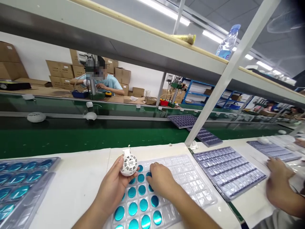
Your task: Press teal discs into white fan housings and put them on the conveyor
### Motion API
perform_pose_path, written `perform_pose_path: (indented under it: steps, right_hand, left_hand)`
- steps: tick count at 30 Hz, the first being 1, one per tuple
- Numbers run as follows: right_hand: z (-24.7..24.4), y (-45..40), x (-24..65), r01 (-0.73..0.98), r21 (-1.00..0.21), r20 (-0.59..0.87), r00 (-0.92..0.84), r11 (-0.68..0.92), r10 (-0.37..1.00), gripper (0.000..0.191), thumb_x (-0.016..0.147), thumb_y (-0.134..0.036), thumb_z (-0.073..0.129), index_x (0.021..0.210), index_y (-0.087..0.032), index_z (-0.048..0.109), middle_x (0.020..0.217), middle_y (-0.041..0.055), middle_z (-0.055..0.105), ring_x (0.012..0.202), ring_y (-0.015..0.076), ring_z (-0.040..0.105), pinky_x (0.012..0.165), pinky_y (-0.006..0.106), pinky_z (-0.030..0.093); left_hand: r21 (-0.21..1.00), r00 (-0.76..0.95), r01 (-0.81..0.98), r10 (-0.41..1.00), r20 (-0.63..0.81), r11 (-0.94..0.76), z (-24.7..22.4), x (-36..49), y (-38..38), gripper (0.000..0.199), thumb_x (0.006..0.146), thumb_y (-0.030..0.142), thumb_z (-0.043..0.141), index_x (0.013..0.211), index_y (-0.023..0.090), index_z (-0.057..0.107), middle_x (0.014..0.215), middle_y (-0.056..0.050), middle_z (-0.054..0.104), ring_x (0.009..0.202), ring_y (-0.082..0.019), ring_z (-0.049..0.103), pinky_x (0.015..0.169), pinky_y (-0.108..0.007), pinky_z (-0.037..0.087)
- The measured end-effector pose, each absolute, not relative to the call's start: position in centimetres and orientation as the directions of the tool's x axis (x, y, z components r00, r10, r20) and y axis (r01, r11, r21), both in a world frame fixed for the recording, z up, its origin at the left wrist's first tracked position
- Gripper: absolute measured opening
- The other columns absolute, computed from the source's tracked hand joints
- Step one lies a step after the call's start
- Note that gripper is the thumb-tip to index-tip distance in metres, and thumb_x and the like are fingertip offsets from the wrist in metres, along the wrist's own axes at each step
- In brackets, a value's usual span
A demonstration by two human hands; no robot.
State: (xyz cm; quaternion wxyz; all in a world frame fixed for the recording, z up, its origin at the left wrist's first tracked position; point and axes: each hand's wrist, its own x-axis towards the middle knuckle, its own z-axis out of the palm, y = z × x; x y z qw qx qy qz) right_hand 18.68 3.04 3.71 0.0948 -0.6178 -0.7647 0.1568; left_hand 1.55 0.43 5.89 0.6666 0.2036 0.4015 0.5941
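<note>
My left hand (114, 178) is closed around a round white plastic housing (129, 164) with a slotted, wheel-like face and a small tab on top. It holds the housing above the left edge of a clear plastic tray (190, 178). Shiny blue discs (143, 204) sit in the tray's left columns, while the pockets to the right show no discs. Over the upper part of those columns, my right hand (162, 178) curls its fingers down, thumb and forefinger at either side of a blue disc (149, 174). Its other fingertips are hidden.
Another tray of blue discs (17, 178) lies at left. Dark-edged trays (230, 171) stand at right, near another person's hand (280, 168). Beyond runs a green conveyor (95, 136) carrying white housings (36, 117). A slanted white post (214, 95) supports the overhead shelf (143, 41). A co-worker (111, 82) sits opposite.
</note>
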Motion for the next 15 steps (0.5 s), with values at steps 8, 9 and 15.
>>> perform_pose_path:
  steps: [8, 9, 15]
  right_hand:
    - [5.1, 2.5, 20.8, 0.678, -0.692, -0.041, -0.38, 0.248, 0.924, 0.008, 0.091, -0.024, 0.05, 0.083, -0.023, 0.047, 0.073, 0.0004, 0.066, 0.066, 0.0173, 0.06, 0.057, 0.025, 0.041]
    - [5.3, 2.2, 20.7, 0.593, -0.77, -0.024, -0.397, 0.237, 0.917, 0.009, 0.094, -0.027, 0.047, 0.086, -0.024, 0.045, 0.07, -0.0013, 0.065, 0.061, 0.0151, 0.058, 0.054, 0.024, 0.041]
    - [5.3, 0.7, 18.8, -0.011, -0.993, 0.117, -0.354, 0.121, 0.928, 0.017, 0.09, -0.034, 0.062, 0.089, -0.022, 0.05, 0.06, -0.0053, 0.063, 0.048, 0.0095, 0.049, 0.049, 0.02, 0.037]
  left_hand:
    - [0.783, 0.021, -0.585, 0.969, -0.247, 0.213, 4.5, 1.9, 0.1, 0.042, 0.091, 0.038, 0.061, 0.131, 0.024, 0.056, 0.118, -0.01, 0.066, 0.098, -0.027, 0.068, 0.071, -0.036, 0.061]
    - [0.787, 0.03, -0.578, 0.97, -0.241, 0.214, 4.5, 2.0, 0.1, 0.044, 0.09, 0.04, 0.063, 0.131, 0.024, 0.057, 0.118, -0.009, 0.066, 0.098, -0.027, 0.067, 0.071, -0.036, 0.061]
    - [0.81, 0.056, -0.541, 0.971, -0.232, 0.225, 4.8, 2.7, -0.5, 0.054, 0.082, 0.046, 0.072, 0.13, 0.025, 0.058, 0.114, -0.006, 0.069, 0.101, -0.024, 0.065, 0.076, -0.03, 0.056]
